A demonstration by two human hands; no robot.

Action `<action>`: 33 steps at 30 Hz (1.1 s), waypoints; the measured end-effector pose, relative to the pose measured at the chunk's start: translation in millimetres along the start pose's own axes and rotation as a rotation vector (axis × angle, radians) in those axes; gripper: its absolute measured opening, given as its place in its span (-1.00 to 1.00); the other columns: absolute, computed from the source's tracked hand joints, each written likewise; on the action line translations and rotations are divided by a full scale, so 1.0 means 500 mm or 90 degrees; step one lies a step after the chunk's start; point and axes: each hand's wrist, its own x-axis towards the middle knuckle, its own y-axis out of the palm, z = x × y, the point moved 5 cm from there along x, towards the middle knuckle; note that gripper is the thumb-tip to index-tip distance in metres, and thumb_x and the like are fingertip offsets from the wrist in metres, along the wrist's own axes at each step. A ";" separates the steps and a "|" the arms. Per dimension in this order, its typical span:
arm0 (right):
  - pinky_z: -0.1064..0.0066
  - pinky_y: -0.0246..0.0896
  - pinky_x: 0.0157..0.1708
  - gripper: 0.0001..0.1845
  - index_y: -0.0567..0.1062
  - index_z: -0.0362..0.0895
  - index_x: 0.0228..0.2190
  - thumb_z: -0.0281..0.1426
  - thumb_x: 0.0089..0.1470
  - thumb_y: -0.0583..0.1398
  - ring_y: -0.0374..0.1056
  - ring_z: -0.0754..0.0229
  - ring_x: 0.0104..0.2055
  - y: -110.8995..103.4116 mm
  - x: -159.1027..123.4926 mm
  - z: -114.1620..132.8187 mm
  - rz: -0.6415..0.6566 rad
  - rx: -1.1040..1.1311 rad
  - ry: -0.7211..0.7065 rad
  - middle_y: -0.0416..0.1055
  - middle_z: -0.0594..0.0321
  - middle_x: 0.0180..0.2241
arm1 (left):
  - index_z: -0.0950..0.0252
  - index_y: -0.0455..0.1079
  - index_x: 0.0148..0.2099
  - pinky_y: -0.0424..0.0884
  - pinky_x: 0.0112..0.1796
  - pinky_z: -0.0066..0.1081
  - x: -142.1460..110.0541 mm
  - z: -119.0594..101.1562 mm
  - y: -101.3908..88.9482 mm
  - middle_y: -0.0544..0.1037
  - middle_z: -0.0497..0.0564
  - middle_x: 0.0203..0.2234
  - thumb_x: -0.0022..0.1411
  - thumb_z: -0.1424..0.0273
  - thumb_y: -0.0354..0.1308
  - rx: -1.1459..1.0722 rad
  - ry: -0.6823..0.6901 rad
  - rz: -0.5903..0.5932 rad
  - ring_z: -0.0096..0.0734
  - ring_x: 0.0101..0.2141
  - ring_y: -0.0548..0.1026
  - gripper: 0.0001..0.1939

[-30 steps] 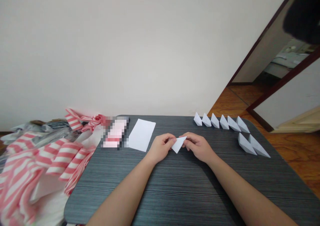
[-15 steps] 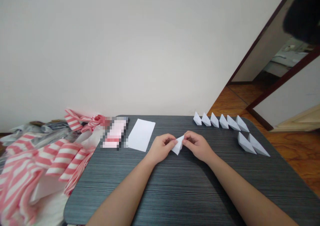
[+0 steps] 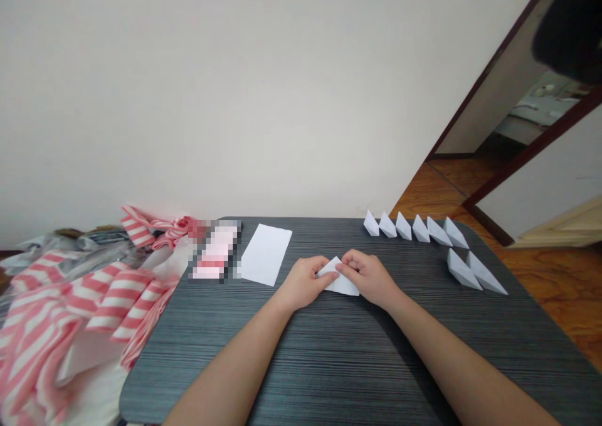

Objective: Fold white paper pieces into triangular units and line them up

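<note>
A small folded white paper (image 3: 342,285) is held between my two hands above the middle of the dark table. It shows as a triangle with its point away from me and its wide edge towards me. My left hand (image 3: 305,283) pinches its left side, thumb on the near face. On the right side, my right hand (image 3: 367,276) grips it with thumb and fingers near the top point. To the left of my hands lies a flat stack or sheet of white paper (image 3: 266,254). Folded paper boats (image 3: 404,226) stand in a row at the far right.
Two more paper boats (image 3: 486,274) stand nearer on the table's right side. A blurred-out pinkish flat object (image 3: 215,250) lies at the table's left edge. Red-and-white striped cloth (image 3: 108,300) is heaped beside the table (image 3: 301,376). A pale wall rises behind.
The paper between my hands has turned from a narrow, downward-pointing shape to a wide triangle pointing up. My right fingers have shifted their hold slightly. The boats and sheet have not moved.
</note>
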 end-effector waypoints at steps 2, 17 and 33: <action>0.50 -0.07 -0.63 -0.78 0.37 -0.13 -0.49 -0.24 0.07 0.11 0.13 0.32 -0.62 0.000 0.000 0.002 0.007 0.007 -0.006 0.27 0.37 -0.66 | 0.33 0.40 -0.33 0.15 -0.49 -0.53 0.001 0.002 -0.001 0.40 -0.08 -0.53 0.15 0.25 0.04 0.004 -0.001 -0.008 -0.52 -0.50 0.29 -0.75; 0.48 0.03 -0.55 -0.70 0.39 -0.14 -0.56 -0.28 0.13 0.06 0.20 0.29 -0.57 0.001 -0.001 0.003 0.053 0.021 -0.019 0.31 0.34 -0.63 | 0.37 0.35 -0.42 0.15 -0.48 -0.53 0.002 0.009 0.002 0.39 -0.07 -0.54 0.15 0.26 0.02 -0.017 0.000 0.018 -0.50 -0.49 0.29 -0.73; 0.41 0.15 -0.43 -0.75 0.49 -0.11 -0.47 -0.33 0.12 0.06 0.34 0.19 -0.45 -0.006 0.005 0.034 0.015 0.020 -0.089 0.46 0.25 -0.49 | 0.36 0.37 -0.48 0.12 -0.50 -0.53 -0.002 -0.002 0.008 0.36 -0.08 -0.60 0.11 0.26 0.04 0.063 0.019 0.045 -0.51 -0.53 0.26 -0.73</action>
